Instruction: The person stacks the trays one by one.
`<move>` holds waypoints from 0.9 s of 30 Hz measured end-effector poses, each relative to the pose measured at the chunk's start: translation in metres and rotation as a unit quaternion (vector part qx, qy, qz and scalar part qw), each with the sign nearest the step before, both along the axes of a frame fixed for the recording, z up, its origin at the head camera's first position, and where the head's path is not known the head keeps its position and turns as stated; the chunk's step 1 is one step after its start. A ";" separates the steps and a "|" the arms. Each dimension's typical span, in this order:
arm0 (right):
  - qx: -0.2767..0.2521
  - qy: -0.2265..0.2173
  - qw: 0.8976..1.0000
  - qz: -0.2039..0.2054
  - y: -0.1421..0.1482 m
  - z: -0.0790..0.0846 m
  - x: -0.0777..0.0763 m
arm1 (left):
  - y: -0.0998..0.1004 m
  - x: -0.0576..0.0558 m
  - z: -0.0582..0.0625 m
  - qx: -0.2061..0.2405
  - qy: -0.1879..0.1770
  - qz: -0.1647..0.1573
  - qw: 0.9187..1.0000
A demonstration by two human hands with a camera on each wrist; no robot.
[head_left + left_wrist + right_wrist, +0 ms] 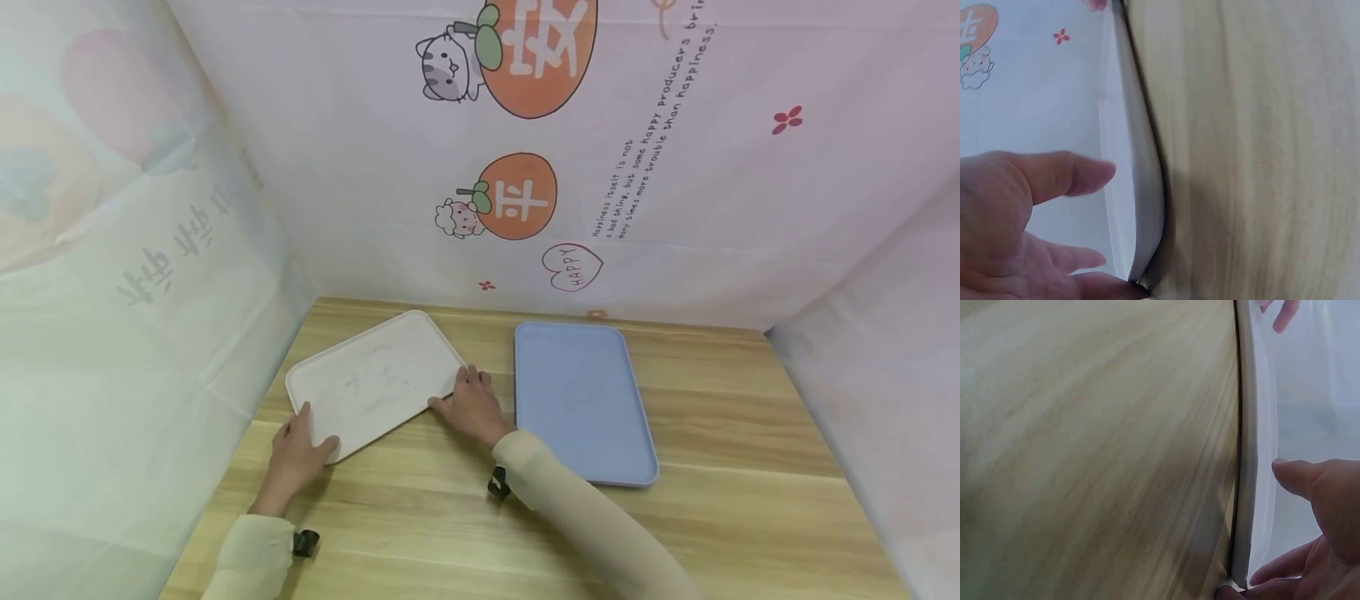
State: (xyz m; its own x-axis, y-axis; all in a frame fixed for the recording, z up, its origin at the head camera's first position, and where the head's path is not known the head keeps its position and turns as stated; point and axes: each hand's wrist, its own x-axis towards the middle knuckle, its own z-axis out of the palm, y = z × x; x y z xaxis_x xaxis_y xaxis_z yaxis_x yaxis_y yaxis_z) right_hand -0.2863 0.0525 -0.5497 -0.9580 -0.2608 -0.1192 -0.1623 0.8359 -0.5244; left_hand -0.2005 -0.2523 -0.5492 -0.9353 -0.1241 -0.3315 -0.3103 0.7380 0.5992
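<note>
A white rectangular tray (375, 383) with a low raised rim lies at a slant on the left half of the table. My left hand (295, 457) grips its near left corner, thumb along the front edge and fingers at the short side. At the near right corner, my right hand (474, 406) holds the tray in the same way. In the right wrist view, a fingertip of the right hand (1329, 515) reaches beneath the rim. Just right of that hand, a blue tray (581, 400) lies lengthwise, partly covered by the right forearm.
The wood-grain table (720, 500) extends in front of both trays and to the right. A printed white cloth (360, 167) hangs along the back edge, with more cloth at the left (90, 333) and right sides. Each wrist carries a small black device (305, 543).
</note>
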 end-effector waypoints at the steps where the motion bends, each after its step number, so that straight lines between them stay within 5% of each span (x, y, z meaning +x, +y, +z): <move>1: 0.003 0.006 1.000 -0.001 -0.001 0.001 -0.001 | -0.001 0.000 0.001 0.002 0.003 0.004 1.000; 18: 0.002 0.056 0.998 -0.001 0.002 -0.005 -0.002 | -0.009 0.005 0.005 0.040 0.067 0.064 0.995; 27: 0.003 0.075 0.997 -0.012 0.006 -0.002 0.000 | -0.009 0.007 0.006 0.094 0.045 0.120 0.987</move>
